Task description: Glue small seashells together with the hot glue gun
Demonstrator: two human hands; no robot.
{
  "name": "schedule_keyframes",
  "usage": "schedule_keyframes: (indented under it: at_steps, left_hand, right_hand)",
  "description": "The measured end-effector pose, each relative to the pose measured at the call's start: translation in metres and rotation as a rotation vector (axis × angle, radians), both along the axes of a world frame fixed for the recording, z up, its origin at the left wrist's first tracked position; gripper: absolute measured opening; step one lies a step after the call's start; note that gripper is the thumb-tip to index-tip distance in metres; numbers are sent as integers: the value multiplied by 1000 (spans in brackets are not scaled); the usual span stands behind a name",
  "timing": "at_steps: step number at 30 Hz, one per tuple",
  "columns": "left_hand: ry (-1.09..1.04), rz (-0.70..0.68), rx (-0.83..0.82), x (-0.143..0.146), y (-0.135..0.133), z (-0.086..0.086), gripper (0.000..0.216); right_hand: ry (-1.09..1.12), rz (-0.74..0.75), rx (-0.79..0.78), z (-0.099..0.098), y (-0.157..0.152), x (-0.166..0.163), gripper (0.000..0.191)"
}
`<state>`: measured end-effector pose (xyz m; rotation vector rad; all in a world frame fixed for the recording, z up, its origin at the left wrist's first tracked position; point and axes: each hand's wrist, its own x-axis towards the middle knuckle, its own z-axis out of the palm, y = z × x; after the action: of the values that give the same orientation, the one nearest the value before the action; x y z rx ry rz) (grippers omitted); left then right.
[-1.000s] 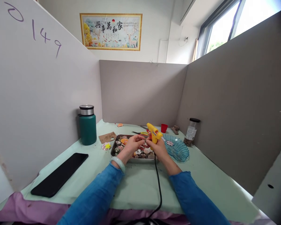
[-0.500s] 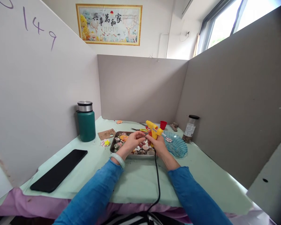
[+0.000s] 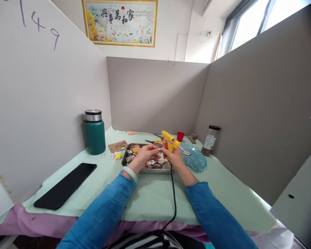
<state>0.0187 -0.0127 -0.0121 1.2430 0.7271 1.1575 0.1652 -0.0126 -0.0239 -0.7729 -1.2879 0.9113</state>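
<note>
My right hand (image 3: pixel 175 158) is wrapped round the grip of a yellow hot glue gun (image 3: pixel 170 140), whose nozzle points up and away to the left. A black cord (image 3: pixel 174 197) runs down from it. My left hand (image 3: pixel 146 154) is closed in a pinch beside the right fingertips. Between the fingertips of both hands is something small and pale, too small to make out. Both hands are above a metal tray (image 3: pixel 155 171) of shells and small pieces (image 3: pixel 131 157), partly hidden by my hands.
Right of the tray lies a blue ribbed glass plate (image 3: pixel 199 162); behind it are a red cup (image 3: pixel 180 136) and a lidded jar (image 3: pixel 209 141). At left stand a green bottle (image 3: pixel 95 136), a black phone-like slab (image 3: pixel 66 186), brown card (image 3: pixel 118 146) and a decorated disc (image 3: pixel 116 156). Pliers (image 3: pixel 154 141) lie behind the tray.
The view has tilted down slightly. My fingertips have shifted a little, and the small pale thing between them shows more. The glue gun stays in my right hand.
</note>
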Motion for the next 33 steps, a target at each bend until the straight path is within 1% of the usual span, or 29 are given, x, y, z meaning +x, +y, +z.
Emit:
schedule_keyframes:
  at_steps: [5, 9, 11, 15, 17, 24, 30, 33]
  left_hand:
    - [-81, 102, -85, -1, -1, 5, 15]
    - [-160, 206, -142, -5, 3, 9, 12]
    - [-216, 229, -142, -8, 7, 9, 10]
    - [-313, 227, -135, -11, 12, 9, 8]
    - [-342, 237, -139, -13, 13, 10, 6]
    - [-433, 256, -105, -16, 11, 15, 8]
    - [-430, 252, -95, -17, 11, 16, 5]
    - [-419, 241, -72, -17, 10, 16, 9]
  right_hand:
    - [15, -18, -15, 2, -1, 2, 34]
    - [-32, 102, -62, 6, -3, 9, 34]
    - [-67, 166, -98, 7, -5, 13, 34]
    - [-159, 258, -105, 9, -9, 15, 34]
    - [-198, 278, -93, 9, -11, 16, 35]
    - [-267, 296, -94, 10, -12, 16, 34]
    - [-254, 273, -94, 8, -9, 16, 32]
    - [-247, 259, -92, 7, -9, 16, 33]
